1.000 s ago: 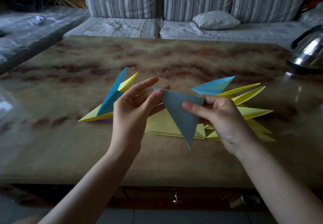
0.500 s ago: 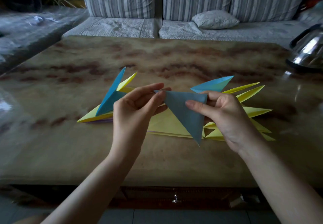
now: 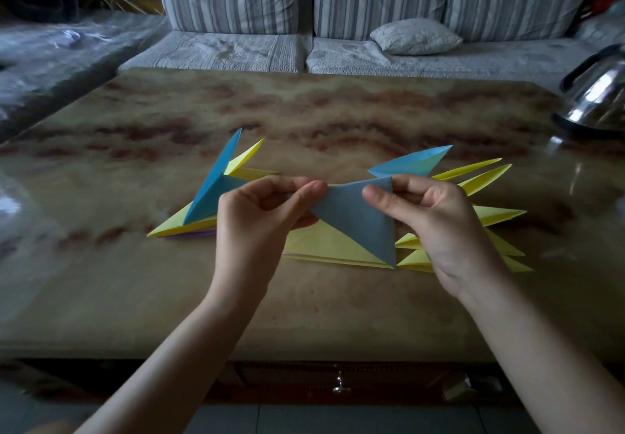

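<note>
A folded blue paper triangle (image 3: pixel 358 218) hangs above the table between both hands, its long point aimed down. My left hand (image 3: pixel 257 220) pinches its left corner between thumb and fingers. My right hand (image 3: pixel 436 224) pinches its upper right corner, thumb on the front face. Behind them on the marble-patterned table (image 3: pixel 304 122) lie folded pieces: a blue one (image 3: pixel 216 183) standing on yellow ones at the left, a blue one (image 3: pixel 411 163) at the right, a flat yellow sheet (image 3: pixel 324 246) and several yellow spikes (image 3: pixel 487 176).
A steel kettle (image 3: pixel 598 95) stands at the table's right edge. A striped sofa (image 3: pixel 338 0) with a small pillow (image 3: pixel 416 36) runs behind the table. A plastic-covered surface (image 3: pixel 50 51) lies at the far left. Below the near table edge a drawer pull (image 3: pixel 340 384) shows.
The blue triangle has swung so its lower point moved rightward. My left hand's fingers, loosely extended before, have curled in and now pinch the left corner. The right hand kept its grip.
</note>
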### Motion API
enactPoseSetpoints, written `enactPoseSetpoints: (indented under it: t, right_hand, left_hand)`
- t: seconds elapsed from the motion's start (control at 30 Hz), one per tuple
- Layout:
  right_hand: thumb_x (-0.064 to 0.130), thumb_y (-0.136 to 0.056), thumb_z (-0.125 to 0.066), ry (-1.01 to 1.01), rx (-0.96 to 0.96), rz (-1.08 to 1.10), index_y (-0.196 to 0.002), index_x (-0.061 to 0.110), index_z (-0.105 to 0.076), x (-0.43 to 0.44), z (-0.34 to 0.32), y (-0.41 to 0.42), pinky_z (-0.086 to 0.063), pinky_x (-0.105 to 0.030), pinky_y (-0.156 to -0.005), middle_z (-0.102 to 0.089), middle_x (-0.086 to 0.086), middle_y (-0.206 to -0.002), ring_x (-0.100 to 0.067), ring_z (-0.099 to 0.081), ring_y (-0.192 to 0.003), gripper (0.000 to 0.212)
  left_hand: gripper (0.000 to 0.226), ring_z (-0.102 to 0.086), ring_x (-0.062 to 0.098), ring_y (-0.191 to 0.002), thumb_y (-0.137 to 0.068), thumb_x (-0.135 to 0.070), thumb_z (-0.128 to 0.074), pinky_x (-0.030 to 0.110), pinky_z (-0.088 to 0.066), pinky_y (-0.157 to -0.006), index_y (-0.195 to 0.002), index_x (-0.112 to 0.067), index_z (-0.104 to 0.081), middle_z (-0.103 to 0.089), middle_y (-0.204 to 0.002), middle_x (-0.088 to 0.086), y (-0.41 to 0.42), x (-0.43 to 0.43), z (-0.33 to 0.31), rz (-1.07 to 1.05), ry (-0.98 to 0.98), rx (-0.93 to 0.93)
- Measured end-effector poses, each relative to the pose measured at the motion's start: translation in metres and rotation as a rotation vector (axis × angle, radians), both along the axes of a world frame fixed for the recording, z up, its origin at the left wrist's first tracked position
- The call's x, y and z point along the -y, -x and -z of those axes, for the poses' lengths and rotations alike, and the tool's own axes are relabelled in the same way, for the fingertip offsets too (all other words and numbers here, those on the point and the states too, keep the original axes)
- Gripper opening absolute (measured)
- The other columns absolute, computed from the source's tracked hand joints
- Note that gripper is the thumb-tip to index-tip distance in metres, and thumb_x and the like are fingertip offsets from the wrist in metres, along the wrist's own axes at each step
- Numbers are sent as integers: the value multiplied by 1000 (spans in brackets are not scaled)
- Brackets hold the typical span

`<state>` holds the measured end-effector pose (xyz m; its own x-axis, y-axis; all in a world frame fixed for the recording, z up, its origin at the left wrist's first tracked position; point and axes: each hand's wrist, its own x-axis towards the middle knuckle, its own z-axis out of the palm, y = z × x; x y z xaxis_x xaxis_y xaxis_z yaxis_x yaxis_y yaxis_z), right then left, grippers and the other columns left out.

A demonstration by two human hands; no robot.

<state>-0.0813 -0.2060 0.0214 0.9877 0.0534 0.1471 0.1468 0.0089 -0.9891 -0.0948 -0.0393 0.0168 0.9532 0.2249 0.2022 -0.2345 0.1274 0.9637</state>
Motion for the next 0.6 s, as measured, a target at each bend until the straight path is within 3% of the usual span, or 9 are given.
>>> enactPoseSetpoints:
  t: [0.1, 0.17, 0.3, 0.6]
  right_hand:
    - [28, -66, -72, 22, 20, 24, -82, 14, -73, 1, -1, 0, -48, -14, -61, -73, 3, -73, -4, -64, -68, 21]
    - [27, -68, -72, 78, 39, 15, -81, 16, -73, 3, -2, 1, -48, -14, -62, -74, 4, -73, -4, -65, -70, 18]
    - [18, -75, -73, 149, 42, -20, -84, 13, -74, 2, -2, 3, -49, -14, -58, -75, 3, -76, -3, -68, -69, 10]
    - [34, -67, -69, 73, 41, 10, -81, 18, -74, 0, -3, 2, -46, -15, -64, -72, 8, -71, -1, -61, -67, 21]
  left_hand:
    - [12, -69, 10, -66, -67, -23, -75, 23, -57, -61, -74, -15, -71, -72, -67, -2, -1, -2, 0, 7, -91, -6]
    - [11, -70, 8, -70, -69, -25, -76, 24, -57, -66, -80, -24, -73, -74, -71, -5, -2, -5, 0, 17, -260, 33]
    - [14, -65, -5, -68, -70, -24, -77, 11, -49, -67, -76, -35, -72, -72, -70, -19, -2, -7, 0, 20, -480, 113]
    - [21, -60, -6, -54, -73, -12, -75, 5, -42, -52, -68, -32, -69, -67, -57, -20, 0, -2, -1, -16, -467, 132]
